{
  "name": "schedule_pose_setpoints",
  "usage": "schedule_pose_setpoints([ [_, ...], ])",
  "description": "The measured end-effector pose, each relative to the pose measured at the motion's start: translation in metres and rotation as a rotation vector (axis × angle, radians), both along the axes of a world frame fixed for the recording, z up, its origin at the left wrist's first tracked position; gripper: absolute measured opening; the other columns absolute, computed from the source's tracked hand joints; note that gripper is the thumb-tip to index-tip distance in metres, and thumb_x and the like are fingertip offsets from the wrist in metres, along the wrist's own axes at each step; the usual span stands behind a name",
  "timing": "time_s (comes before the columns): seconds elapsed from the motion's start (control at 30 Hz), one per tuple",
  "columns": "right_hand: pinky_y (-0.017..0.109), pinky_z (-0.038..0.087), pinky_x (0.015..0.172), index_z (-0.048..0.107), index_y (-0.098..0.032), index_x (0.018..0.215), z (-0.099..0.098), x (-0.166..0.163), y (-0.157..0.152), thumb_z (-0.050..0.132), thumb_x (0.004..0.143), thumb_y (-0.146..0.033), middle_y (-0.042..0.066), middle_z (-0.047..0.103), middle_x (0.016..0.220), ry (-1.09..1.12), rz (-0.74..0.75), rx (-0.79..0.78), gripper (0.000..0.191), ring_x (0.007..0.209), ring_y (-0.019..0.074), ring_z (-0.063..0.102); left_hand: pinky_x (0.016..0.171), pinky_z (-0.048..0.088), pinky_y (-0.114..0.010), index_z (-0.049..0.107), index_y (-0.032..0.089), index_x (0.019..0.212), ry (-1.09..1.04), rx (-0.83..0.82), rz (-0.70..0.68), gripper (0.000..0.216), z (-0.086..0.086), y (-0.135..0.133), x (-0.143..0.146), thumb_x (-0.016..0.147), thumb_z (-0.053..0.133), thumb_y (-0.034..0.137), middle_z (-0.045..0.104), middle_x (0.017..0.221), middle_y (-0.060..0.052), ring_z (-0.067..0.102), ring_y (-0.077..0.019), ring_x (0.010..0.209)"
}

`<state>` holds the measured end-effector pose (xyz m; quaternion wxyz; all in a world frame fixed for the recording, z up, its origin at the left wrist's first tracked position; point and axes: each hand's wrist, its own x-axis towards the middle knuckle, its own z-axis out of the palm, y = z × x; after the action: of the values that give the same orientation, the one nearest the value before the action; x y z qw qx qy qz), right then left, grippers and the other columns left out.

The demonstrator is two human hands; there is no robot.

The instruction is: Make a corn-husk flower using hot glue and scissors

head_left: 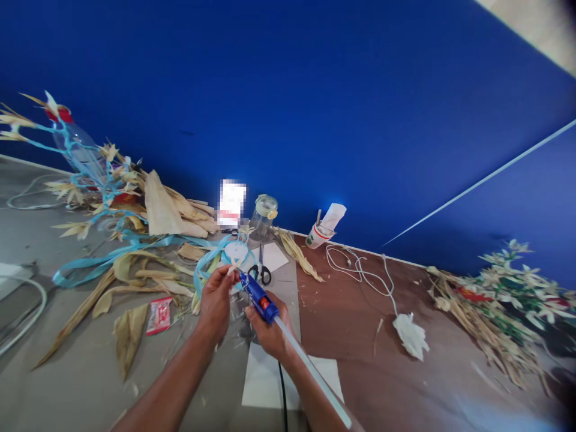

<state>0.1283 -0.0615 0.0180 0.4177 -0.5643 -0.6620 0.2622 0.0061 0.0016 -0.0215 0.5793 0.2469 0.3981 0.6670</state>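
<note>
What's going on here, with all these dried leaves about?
A person sits at a table. The right hand grips a blue glue gun, with its tip up against a small pale piece pinched in the left hand. Dried husks and blue ribbon lie heaped to the left. Scissors rest just beyond the hands, and a bunch of pale flowers lies to the right.

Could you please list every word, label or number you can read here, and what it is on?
No text here can be read.
The red packet on the table: print too small to read.
The white cup: green mark, too small to read.
The pixelated patch by the jar: blurred out.
The glue gun in the right hand: no lettering visible.
The husk piece in the left hand: bare.
</note>
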Motion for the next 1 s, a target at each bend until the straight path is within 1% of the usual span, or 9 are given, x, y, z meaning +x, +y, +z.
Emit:
schedule_pose_setpoints([
  [0.2,0.023,0.042,0.050,0.056,-0.019,0.073,-0.001,0.001,0.000,0.056,0.080,-0.029,0.000,0.055,0.061,-0.009,0.011,0.005,0.013,0.057,0.0141,0.052,0.067,0.040,-0.020,0.069,0.020,0.082,-0.042,0.002,-0.039,0.025,-0.001,-0.001,-0.001,0.065,0.077,0.037,0.061,0.071,0.003,0.050,-0.0094,0.066],
  [0.43,0.027,0.044,0.054,0.056,-0.019,0.077,-0.005,0.006,0.000,0.058,0.082,-0.031,0.000,0.055,0.065,0.086,-0.026,-0.037,0.013,0.059,0.0150,0.051,0.072,0.042,-0.024,0.067,0.019,0.078,-0.027,0.023,-0.044,0.022,0.003,-0.002,0.001,0.068,0.076,0.036,0.061,0.069,0.002,0.053,-0.0110,0.068],
  [0.53,0.028,0.044,0.053,0.054,-0.020,0.078,-0.003,0.008,0.000,0.058,0.081,-0.031,0.000,0.055,0.066,0.143,-0.002,-0.059,0.013,0.057,0.0149,0.050,0.073,0.042,-0.024,0.067,0.019,0.079,-0.042,0.009,-0.042,0.022,0.003,-0.002,0.001,0.067,0.076,0.036,0.062,0.069,0.002,0.054,-0.0108,0.069],
  [0.6,0.028,0.043,0.052,0.052,-0.021,0.080,0.002,0.011,0.000,0.059,0.080,-0.031,0.000,0.054,0.068,0.128,0.024,-0.039,0.013,0.057,0.0148,0.050,0.073,0.042,-0.024,0.067,0.019,0.080,-0.056,0.007,-0.048,0.023,0.004,-0.002,0.001,0.067,0.076,0.036,0.062,0.069,0.002,0.054,-0.0104,0.068],
  [0.67,0.029,0.043,0.055,0.049,-0.021,0.081,0.007,0.014,0.000,0.060,0.079,-0.031,0.000,0.052,0.070,0.038,0.009,0.019,0.015,0.060,0.0155,0.050,0.072,0.042,-0.024,0.067,0.019,0.079,-0.061,0.006,-0.052,0.023,0.006,-0.002,0.001,0.066,0.077,0.035,0.062,0.068,0.003,0.054,-0.0099,0.068],
  [0.77,0.030,0.043,0.062,0.047,-0.021,0.078,0.012,0.022,0.000,0.057,0.079,-0.029,0.002,0.050,0.075,-0.161,-0.068,0.114,0.013,0.068,0.0176,0.050,0.071,0.043,-0.023,0.067,0.018,0.078,-0.071,-0.003,-0.051,0.025,0.009,-0.002,0.001,0.063,0.078,0.034,0.062,0.066,0.003,0.054,-0.0094,0.067],
  [0.83,0.032,0.043,0.066,0.048,-0.020,0.078,0.011,0.031,-0.002,0.056,0.078,-0.025,0.004,0.050,0.078,-0.293,-0.118,0.126,0.009,0.073,0.0193,0.051,0.070,0.043,-0.022,0.067,0.018,0.077,-0.085,-0.014,-0.040,0.026,0.011,-0.002,0.002,0.061,0.080,0.034,0.062,0.065,0.003,0.055,-0.0092,0.066],
  [0.9,0.033,0.042,0.069,0.051,-0.018,0.078,0.008,0.041,-0.005,0.057,0.075,-0.021,0.006,0.052,0.080,-0.424,-0.171,0.081,0.007,0.076,0.0213,0.051,0.070,0.044,-0.022,0.067,0.018,0.077,-0.103,-0.021,-0.026,0.026,0.012,-0.003,0.002,0.060,0.080,0.033,0.062,0.065,0.003,0.056,-0.0092,0.065],
  [1.0,0.035,0.042,0.072,0.056,-0.017,0.082,0.001,0.056,-0.010,0.060,0.070,-0.018,0.008,0.054,0.085,-0.592,-0.257,-0.067,0.012,0.080,0.0240,0.053,0.070,0.045,-0.023,0.067,0.018,0.077,-0.134,-0.026,-0.033,0.027,0.012,-0.003,0.003,0.059,0.081,0.033,0.063,0.066,0.002,0.057,-0.0096,0.065],
])
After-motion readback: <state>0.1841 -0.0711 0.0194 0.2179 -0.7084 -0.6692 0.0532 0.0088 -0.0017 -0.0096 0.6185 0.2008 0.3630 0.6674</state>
